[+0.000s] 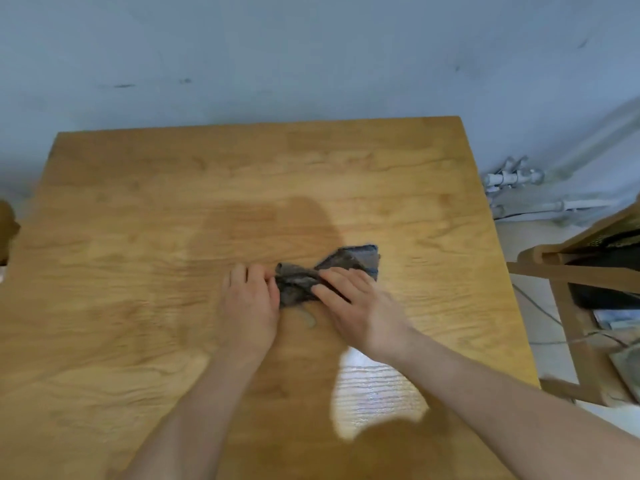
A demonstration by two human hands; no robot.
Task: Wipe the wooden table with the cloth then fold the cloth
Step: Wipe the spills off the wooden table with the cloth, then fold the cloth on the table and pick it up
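Dark grey cloth (pixel 313 279) sits bunched on the wooden table (pixel 138 209), a bit right of centre, one flatter corner sticking out toward the far right. It's rumpled, not a neat layer yet. Left hand (pixel 250 299) is at the cloth's left end, fingers curled in and pinching that edge, as far as motion blur allows. Right hand (pixel 349 299) lies over the cloth's right half, fingers pressed together and flat on the fabric, pinning it to the table. Judged step: folding phase, gathering or starting a fold; wiping looks done. Next move probably needs the bunched part smoothed flat, edges lined up, one half brought over the other and pressed. A wooden chair (pixel 568 289) stands off the table's right side; pale wall (pixel 311 57) behind.
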